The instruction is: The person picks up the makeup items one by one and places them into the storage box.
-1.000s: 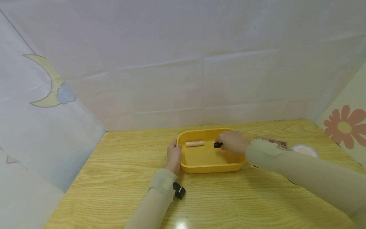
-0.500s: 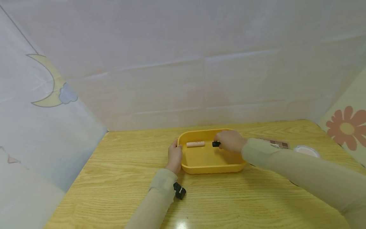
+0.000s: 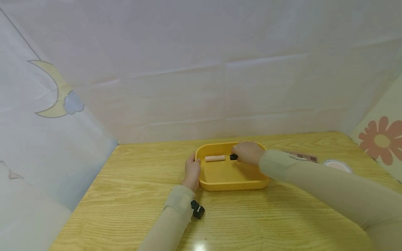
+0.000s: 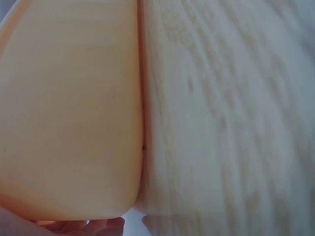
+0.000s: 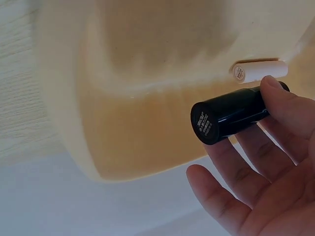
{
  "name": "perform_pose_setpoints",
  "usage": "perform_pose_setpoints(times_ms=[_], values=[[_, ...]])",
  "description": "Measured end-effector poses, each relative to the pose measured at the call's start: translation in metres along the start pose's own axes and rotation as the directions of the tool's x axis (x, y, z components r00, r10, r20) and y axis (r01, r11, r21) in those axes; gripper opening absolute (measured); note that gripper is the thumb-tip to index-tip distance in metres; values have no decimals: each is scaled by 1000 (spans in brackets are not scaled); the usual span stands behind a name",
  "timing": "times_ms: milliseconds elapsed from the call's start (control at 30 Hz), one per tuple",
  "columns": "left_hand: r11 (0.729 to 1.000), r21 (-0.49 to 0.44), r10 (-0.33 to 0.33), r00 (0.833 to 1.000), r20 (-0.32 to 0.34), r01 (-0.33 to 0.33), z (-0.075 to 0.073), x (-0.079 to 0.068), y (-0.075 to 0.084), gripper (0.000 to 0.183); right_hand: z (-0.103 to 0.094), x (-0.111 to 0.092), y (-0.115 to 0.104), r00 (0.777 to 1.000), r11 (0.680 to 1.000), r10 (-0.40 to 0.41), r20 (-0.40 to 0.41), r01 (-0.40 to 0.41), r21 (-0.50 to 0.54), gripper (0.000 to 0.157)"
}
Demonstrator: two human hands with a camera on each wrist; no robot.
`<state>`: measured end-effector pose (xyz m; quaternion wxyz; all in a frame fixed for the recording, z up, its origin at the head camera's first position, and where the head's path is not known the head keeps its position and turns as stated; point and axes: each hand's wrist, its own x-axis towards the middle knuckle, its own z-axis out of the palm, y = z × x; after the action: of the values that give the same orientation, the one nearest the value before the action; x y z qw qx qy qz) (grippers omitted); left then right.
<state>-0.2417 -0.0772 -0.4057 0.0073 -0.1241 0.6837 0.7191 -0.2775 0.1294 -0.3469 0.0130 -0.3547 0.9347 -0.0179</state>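
A yellow plastic tray (image 3: pixel 232 186) sits on the wooden table. My left hand (image 3: pixel 191 172) grips its left wall, thumb by the rim; in the left wrist view only some fingertips (image 4: pixel 110 225) show at the tray's end. Over the inside of the tray, my right hand (image 3: pixel 249 153) holds a black lipstick tube (image 5: pixel 229 115) lying sideways, pinched between thumb and fingers. A pale pink cosmetic tube (image 3: pixel 215 158) lies in the tray near its back left, just left of the black one. The right hand and sleeve hide the tray's right end.
Right of the tray lies an eyeshadow palette (image 3: pixel 309 157), partly behind the right sleeve. A round pale powder compact (image 3: pixel 338 166) is farther right. Fabric backdrops (image 3: pixel 172 104) rise behind and beside the table (image 3: pixel 141 167). A black wrist device (image 3: pixel 197 210) hangs at my left cuff.
My right hand has shifted a little to the left with the black lipstick tube, closer to the pink tube. The left hand and the tray stay nearly still.
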Motion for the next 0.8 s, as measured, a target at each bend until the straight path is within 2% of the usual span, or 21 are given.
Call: perform_pose_setpoints(times_ms=[200, 467, 800], values=[[1000, -2, 3, 1000, -3, -3, 0, 0, 0, 44, 6, 7, 1, 1000, 1000, -3, -10, 3, 5, 11], [1000, 4, 2, 1000, -19, -2, 2, 0, 3, 43, 11, 16, 3, 1000, 999, 9, 14, -8, -32, 7], [1000, 12, -2, 1000, -17, 2, 1, -1, 2, 44, 11, 22, 5, 999, 1000, 11, 36, -11, -3, 9]])
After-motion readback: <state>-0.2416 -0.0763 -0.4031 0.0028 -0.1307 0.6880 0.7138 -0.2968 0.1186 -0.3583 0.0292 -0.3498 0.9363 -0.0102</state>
